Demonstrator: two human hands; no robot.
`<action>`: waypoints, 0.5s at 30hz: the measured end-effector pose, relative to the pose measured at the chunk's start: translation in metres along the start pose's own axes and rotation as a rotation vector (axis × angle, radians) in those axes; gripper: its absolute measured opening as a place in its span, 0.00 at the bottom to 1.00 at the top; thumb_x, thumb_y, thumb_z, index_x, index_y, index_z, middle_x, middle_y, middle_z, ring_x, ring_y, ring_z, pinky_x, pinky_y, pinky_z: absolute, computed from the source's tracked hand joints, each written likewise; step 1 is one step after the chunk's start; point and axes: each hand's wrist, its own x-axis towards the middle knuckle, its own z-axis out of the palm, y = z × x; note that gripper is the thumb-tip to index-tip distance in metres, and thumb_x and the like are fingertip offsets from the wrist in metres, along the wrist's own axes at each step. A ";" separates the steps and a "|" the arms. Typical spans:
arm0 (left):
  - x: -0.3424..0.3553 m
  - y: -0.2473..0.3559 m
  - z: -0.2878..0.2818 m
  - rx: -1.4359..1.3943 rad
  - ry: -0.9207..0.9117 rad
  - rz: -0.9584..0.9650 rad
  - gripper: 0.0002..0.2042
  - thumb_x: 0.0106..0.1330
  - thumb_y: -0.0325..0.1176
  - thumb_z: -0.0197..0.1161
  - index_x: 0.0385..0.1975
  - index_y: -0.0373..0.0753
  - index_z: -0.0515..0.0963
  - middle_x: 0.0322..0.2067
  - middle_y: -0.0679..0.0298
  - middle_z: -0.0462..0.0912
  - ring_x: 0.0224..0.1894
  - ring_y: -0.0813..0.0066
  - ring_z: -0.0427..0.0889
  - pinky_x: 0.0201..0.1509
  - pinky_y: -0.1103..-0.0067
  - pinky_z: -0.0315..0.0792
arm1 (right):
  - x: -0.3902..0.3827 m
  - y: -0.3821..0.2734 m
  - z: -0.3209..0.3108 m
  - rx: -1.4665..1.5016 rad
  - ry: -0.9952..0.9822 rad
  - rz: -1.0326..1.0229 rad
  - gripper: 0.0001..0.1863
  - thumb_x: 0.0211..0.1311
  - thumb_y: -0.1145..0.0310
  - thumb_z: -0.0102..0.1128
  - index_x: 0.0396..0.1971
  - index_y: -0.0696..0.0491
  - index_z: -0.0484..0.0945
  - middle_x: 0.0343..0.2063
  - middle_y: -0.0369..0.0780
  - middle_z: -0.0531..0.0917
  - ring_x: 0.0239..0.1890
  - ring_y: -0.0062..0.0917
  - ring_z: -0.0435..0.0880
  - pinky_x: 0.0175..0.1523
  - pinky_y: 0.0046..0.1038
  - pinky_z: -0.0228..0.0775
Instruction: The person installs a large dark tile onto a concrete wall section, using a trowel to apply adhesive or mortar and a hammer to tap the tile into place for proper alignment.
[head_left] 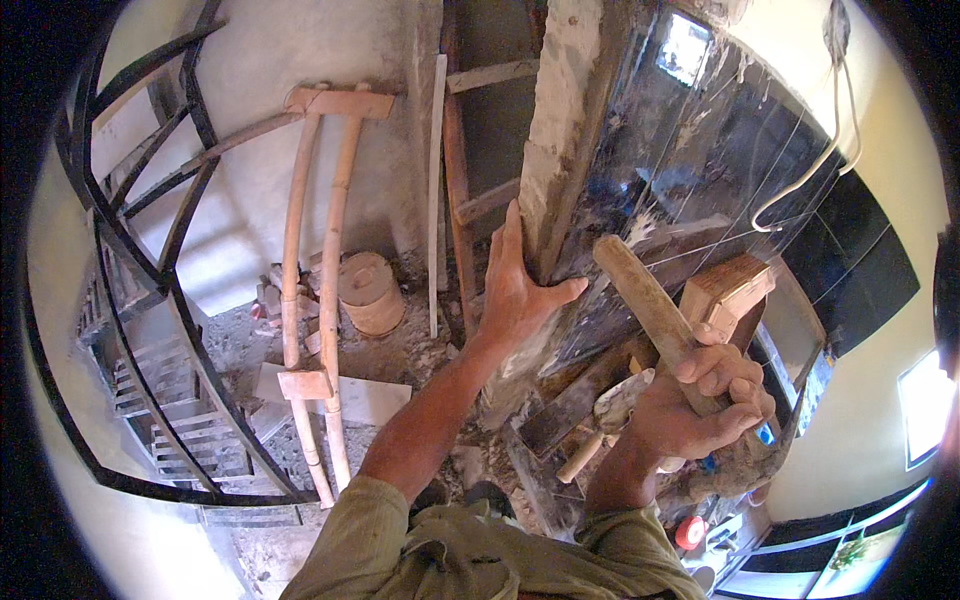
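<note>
My right hand [700, 400] is wrapped round a thick wooden rod [645, 295], which slants up and to the left out of my fist. Whether the rod has a head at its lower end is hidden by my hand. Against the foot of a plaster-coated upright edge [560, 140] rests my left hand [520, 285], its thumb stretched out and its fingers along the side. Just beyond my right fist sits a wooden block [725, 290]. A trowel [622, 400] with a wooden handle lies below and left of that fist.
Smeared dark glossy panels [700, 170] cover the wall at right, with a loose cable [800, 195] hanging over them. At left stand a bamboo ladder [330, 230], a black metal frame [170, 270] and a round tub [370, 290]. Rubble [280, 300] covers the floor.
</note>
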 end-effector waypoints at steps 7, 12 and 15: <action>0.000 0.007 -0.004 -0.022 -0.033 -0.054 0.59 0.41 0.41 0.80 0.71 0.31 0.46 0.59 0.45 0.62 0.62 0.48 0.65 0.65 0.62 0.63 | 0.015 -0.005 0.009 0.056 -0.017 -0.043 0.16 0.75 0.54 0.42 0.30 0.48 0.65 0.22 0.35 0.65 0.26 0.26 0.70 0.51 0.42 0.71; 0.000 0.004 -0.005 -0.010 -0.002 -0.032 0.59 0.41 0.41 0.80 0.71 0.31 0.46 0.59 0.43 0.62 0.62 0.48 0.65 0.65 0.63 0.62 | 0.024 -0.001 0.018 -0.078 -0.001 -0.053 0.15 0.76 0.55 0.41 0.31 0.49 0.67 0.23 0.35 0.67 0.27 0.26 0.71 0.52 0.43 0.70; 0.000 0.008 -0.004 -0.015 -0.009 -0.042 0.58 0.41 0.40 0.80 0.71 0.31 0.47 0.59 0.44 0.62 0.62 0.47 0.65 0.65 0.63 0.62 | 0.029 -0.010 0.025 0.020 0.031 -0.088 0.15 0.76 0.55 0.41 0.32 0.49 0.69 0.24 0.35 0.68 0.27 0.26 0.71 0.54 0.45 0.70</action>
